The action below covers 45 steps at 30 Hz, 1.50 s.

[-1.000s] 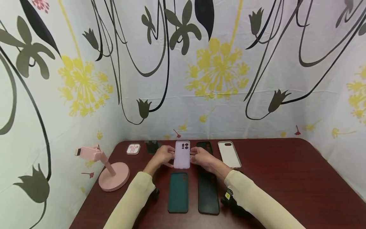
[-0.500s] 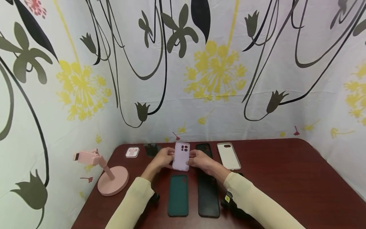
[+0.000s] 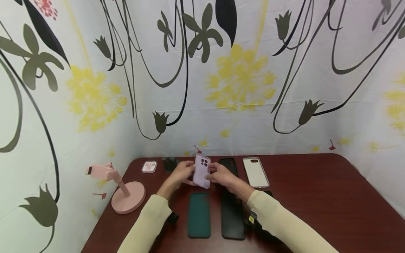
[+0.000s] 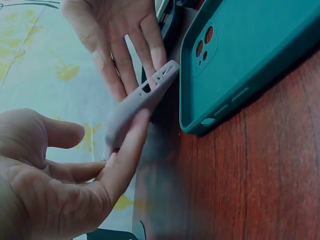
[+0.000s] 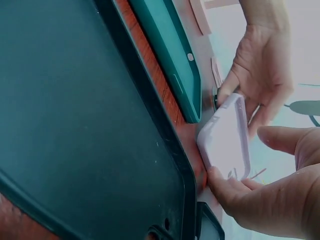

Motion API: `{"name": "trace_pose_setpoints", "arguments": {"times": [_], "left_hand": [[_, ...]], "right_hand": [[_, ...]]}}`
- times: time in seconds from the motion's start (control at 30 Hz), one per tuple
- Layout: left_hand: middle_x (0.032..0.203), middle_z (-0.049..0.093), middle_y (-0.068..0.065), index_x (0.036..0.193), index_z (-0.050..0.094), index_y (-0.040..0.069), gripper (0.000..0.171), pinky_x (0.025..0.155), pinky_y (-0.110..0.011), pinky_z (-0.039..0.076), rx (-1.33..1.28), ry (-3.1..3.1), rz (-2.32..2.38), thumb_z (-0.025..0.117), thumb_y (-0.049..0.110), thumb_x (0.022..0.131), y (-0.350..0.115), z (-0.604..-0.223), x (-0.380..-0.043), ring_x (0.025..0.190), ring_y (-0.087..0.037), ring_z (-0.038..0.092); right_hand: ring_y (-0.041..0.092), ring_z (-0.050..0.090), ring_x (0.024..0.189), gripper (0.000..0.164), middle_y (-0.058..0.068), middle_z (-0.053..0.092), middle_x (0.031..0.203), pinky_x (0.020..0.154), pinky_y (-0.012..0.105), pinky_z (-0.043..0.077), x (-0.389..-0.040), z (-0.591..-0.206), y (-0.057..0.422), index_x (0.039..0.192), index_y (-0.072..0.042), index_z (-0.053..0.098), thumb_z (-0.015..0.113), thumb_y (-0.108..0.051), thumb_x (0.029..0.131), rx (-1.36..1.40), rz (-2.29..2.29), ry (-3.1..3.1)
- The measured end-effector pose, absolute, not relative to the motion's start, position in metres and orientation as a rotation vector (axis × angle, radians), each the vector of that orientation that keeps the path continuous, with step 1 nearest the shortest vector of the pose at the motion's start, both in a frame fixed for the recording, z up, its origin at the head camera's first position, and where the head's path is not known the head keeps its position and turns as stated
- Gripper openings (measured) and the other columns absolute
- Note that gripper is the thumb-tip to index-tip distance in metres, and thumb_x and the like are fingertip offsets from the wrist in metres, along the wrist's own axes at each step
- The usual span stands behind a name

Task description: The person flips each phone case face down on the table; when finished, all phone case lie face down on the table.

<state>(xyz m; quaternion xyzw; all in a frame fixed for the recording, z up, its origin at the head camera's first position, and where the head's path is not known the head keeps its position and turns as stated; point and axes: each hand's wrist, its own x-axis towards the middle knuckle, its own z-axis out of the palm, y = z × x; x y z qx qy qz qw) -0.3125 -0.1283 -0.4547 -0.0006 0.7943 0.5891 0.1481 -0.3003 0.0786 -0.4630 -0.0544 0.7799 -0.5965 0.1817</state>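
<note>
A lilac phone case with camera cutouts is held up between both hands at the back middle of the table, leaning to one side. My left hand grips its left edge, and the fingers bend around the case's side in the left wrist view. On the opposite edge, my right hand holds with its fingertips; its thumb stands apart from the case in the right wrist view, where the hollow inner side shows. A dark green phone case lies on the table just in front of the hands.
Right of the green case lies a long black case, with another black case behind it, partly hidden by my right arm. A white case lies further right. Back left are an earphone box and a dark item; a pink stand is left.
The lilac case has tilted clockwise and its top leans right. My right fingers have shifted further over its edge. The other cases have stayed in place.
</note>
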Motion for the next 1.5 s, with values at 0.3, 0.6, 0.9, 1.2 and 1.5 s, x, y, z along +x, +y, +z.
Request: {"name": "trace_pose_setpoints", "arguments": {"times": [0.3,0.6,0.9,1.2,1.5], "left_hand": [[0.146,0.06,-0.025,0.157,0.048,0.002,0.05,0.073,-0.041,0.068,0.016,2.248,1.747,0.049,0.028,0.113,-0.118,-0.457,-0.314,0.128,-0.038,0.064],[0.163,0.043,-0.025,0.162,0.038,0.006,0.056,0.085,-0.054,0.067,0.139,2.01,1.846,0.044,0.036,0.115,-0.122,-0.453,-0.311,0.148,-0.047,0.048],[0.166,0.039,-0.023,0.164,0.037,0.009,0.081,0.084,-0.057,0.066,0.128,1.888,1.903,0.036,0.067,0.108,-0.117,-0.458,-0.309,0.151,-0.045,0.045],[0.168,0.034,-0.026,0.166,0.034,0.015,0.077,0.097,-0.06,0.062,0.101,1.89,1.84,0.031,0.067,0.109,-0.116,-0.463,-0.307,0.159,-0.044,0.029],[0.169,0.034,-0.021,0.166,0.035,0.018,0.063,0.107,-0.059,0.057,0.182,1.894,1.823,0.043,0.05,0.113,-0.118,-0.464,-0.306,0.158,-0.043,0.032]], "right_hand": [[0.035,0.056,0.138,0.055,0.018,0.059,0.148,0.116,0.056,0.047,-0.294,-0.463,0.079,0.147,0.0,0.055,0.066,-0.029,0.102,-0.146,-1.565,2.325],[0.028,0.065,0.117,0.054,0.021,0.06,0.141,0.097,0.05,0.063,-0.293,-0.456,0.067,0.151,0.0,0.048,0.062,-0.026,0.106,-0.134,-1.721,2.187],[0.034,0.071,0.11,0.058,0.024,0.062,0.138,0.083,0.054,0.066,-0.294,-0.456,0.069,0.158,-0.009,0.041,0.059,-0.018,0.104,-0.163,-1.806,2.119],[0.044,0.065,0.124,0.059,0.029,0.058,0.143,0.074,0.056,0.067,-0.292,-0.454,0.068,0.158,-0.006,0.041,0.059,-0.012,0.102,-0.149,-1.878,2.099],[0.041,0.069,0.115,0.055,0.029,0.059,0.144,0.069,0.05,0.068,-0.292,-0.451,0.069,0.153,-0.003,0.046,0.057,-0.015,0.101,-0.085,-1.964,2.104]]}}
